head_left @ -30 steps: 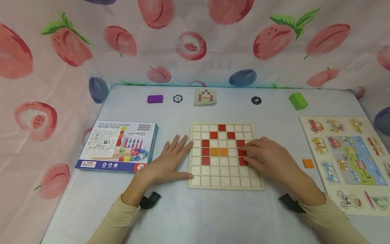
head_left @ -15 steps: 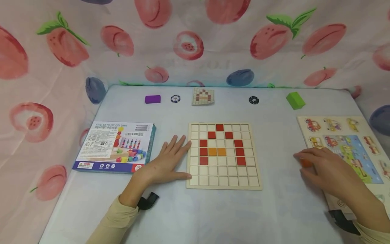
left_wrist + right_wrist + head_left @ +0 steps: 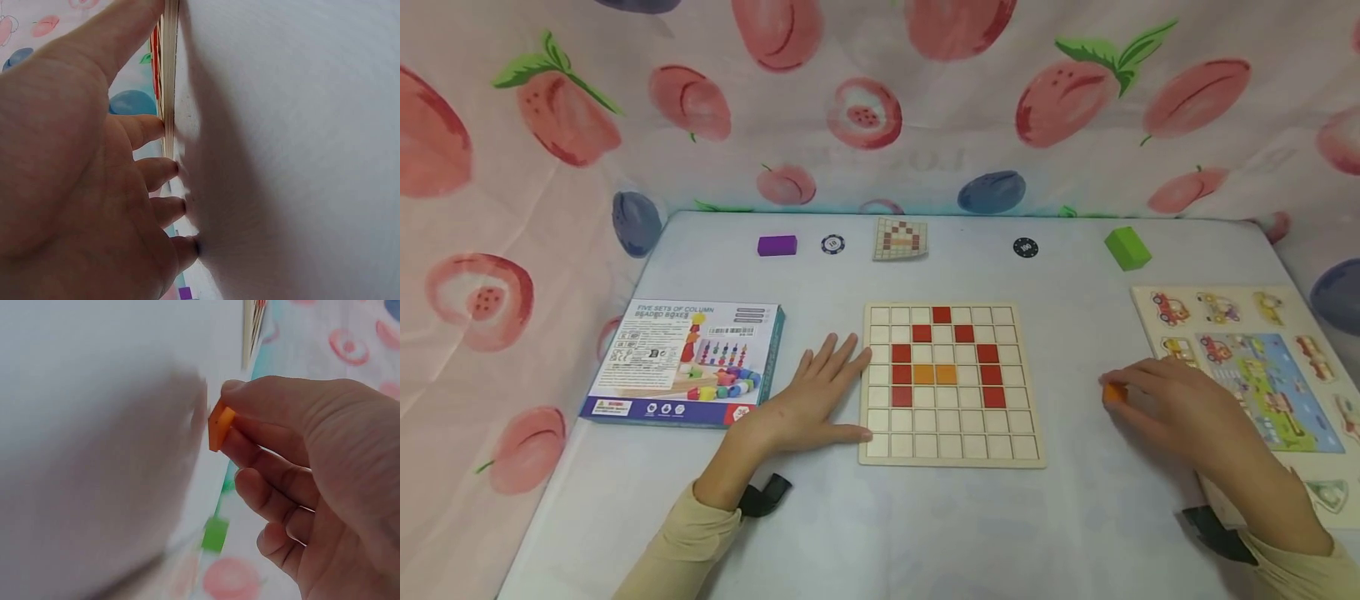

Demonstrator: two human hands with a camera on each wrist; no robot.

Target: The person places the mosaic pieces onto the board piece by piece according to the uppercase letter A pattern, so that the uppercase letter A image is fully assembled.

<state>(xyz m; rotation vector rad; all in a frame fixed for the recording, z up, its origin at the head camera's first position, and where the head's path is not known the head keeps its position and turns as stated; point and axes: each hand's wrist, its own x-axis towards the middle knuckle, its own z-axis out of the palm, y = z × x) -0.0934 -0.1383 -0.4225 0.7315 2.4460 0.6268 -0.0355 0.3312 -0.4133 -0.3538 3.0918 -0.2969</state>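
Note:
A square wooden grid board lies mid-table, with several red tiles set in an arch shape and two orange tiles side by side within it. My left hand rests with spread, straight fingers at the board's left edge; thumb and index fingertip touch that edge in the left wrist view. To the right of the board, my right hand pinches a loose orange square tile between thumb and fingers. This tile is just off the table surface, tilted in the right wrist view.
A small pattern card lies at the back, between a white-blue chip and a black chip. Purple and green blocks flank them. A boxed bead set lies left, a picture puzzle board right.
My right hand left the board's red tiles, reached right to the loose orange tile, picked it up and has started moving left with it. The left hand stays in place.

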